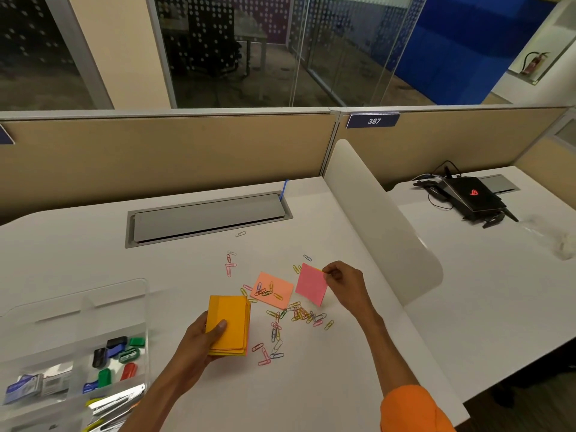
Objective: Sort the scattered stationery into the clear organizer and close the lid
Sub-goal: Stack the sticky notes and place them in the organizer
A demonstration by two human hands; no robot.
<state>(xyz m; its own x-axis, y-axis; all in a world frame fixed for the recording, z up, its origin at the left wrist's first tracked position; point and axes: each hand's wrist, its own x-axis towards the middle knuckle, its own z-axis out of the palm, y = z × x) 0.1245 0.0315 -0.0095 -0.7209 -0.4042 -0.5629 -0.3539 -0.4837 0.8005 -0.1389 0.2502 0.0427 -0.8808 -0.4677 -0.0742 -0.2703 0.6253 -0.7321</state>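
Note:
My left hand [204, 336] grips a stack of orange-yellow sticky notes [229, 327] just above the desk, thumb on top. Up and to the right, my right hand [341, 280] pinches a pink sticky note [311, 284] by its top right corner, lifted and tilted. A salmon sticky note [273, 289] lies flat between them with a few paper clips on it. Several coloured paper clips [299, 314] are scattered over the white desk around the notes. The clear organizer [93, 307] stands at the lower left with its lid open, holding sharpeners, staple boxes and a stapler.
A grey cable hatch [208, 218] is set into the desk behind the clips. A curved white divider [383, 226] borders the desk on the right. Beyond it a black laptop [470, 196] with cables sits on the neighbouring desk. Beige partition panels close off the back.

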